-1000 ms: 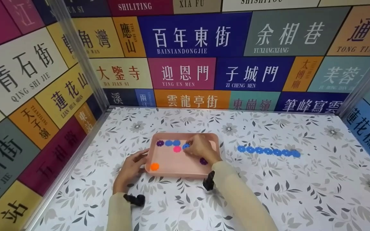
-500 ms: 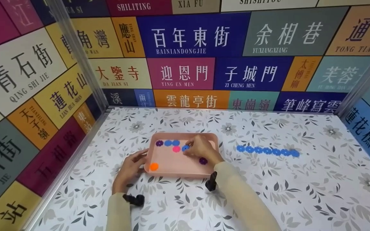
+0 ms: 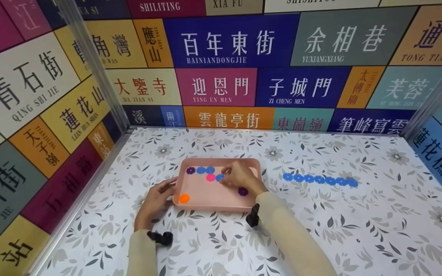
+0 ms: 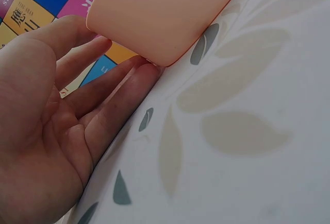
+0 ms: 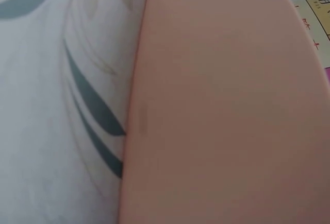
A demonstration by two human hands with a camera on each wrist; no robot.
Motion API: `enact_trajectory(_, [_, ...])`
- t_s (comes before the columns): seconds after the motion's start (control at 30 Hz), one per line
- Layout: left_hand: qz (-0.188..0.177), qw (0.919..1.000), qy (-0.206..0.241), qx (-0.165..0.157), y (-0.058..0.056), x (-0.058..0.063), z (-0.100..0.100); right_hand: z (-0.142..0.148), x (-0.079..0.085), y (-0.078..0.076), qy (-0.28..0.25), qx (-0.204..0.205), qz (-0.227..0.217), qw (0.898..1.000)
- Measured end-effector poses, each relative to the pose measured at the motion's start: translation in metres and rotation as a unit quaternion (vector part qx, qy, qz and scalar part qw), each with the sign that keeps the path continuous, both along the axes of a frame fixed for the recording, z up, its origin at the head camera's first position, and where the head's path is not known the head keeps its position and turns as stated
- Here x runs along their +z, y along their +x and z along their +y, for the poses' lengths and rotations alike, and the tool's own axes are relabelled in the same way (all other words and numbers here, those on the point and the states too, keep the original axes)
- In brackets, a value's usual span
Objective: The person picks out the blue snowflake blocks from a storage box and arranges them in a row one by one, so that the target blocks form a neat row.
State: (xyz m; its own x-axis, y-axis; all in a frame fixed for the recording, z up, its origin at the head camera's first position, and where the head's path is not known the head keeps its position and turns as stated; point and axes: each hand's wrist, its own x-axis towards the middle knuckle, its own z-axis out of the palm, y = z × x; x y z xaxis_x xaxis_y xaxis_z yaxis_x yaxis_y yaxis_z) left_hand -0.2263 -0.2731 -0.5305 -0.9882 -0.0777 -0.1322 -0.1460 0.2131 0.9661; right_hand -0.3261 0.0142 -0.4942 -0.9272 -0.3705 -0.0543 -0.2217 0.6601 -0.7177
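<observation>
A shallow pink tray (image 3: 205, 207) rests on the table in the head view. My left hand (image 3: 158, 199) is at its left side; the left wrist view shows the extended fingers (image 4: 116, 98) against the tray's corner (image 4: 154, 23). Over the tray's right half, my right hand (image 3: 240, 176) pinches a blue flower-shaped piece (image 3: 219, 178) at its fingertips, partly hidden by them. Beside that piece lies a pink one (image 3: 210, 178). A purple piece (image 3: 191, 170) and two blue pieces (image 3: 205, 170) line the back. The right wrist view holds only the tray's outer wall (image 5: 221, 105).
An orange piece (image 3: 183, 198) lies in the tray's front left corner and another purple piece (image 3: 243, 191) near the right hand. Right of the tray, a row of several blue flower-shaped pieces (image 3: 320, 179) lies on the floral tabletop (image 3: 359, 230). Sign-printed walls (image 3: 228, 42) surround the table.
The blue piece at my right fingertips has shifted slightly left and toward the front, closer to the pink one, and more of it is covered. The left hand keeps its place at the tray.
</observation>
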Motion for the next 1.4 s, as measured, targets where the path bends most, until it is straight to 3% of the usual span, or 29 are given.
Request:
enact_trajectory(0.27, [-0.001, 1.0000, -0.003, -0.005, 0.000, -0.001, -0.001, -0.001, 0.001, -0.001, 0.008, 0.019, -0.011, 1.000])
enact_trajectory(0.7, [-0.002, 1.0000, 0.003, -0.003, 0.000, 0.002, 0.001, 0.000, 0.001, -0.001, 0.048, 0.006, 0.026, 0.999])
enact_trajectory(0.9, [-0.002, 1.0000, -0.003, -0.003, 0.001, 0.000, -0.001, 0.004, 0.002, 0.000, 0.037, 0.007, 0.052, 0.998])
enact_trajectory(1.4, [-0.027, 0.9992, -0.028, -0.004, 0.001, 0.004, -0.001, 0.051, 0.024, 0.007, 0.037, -0.008, 0.104, 0.994])
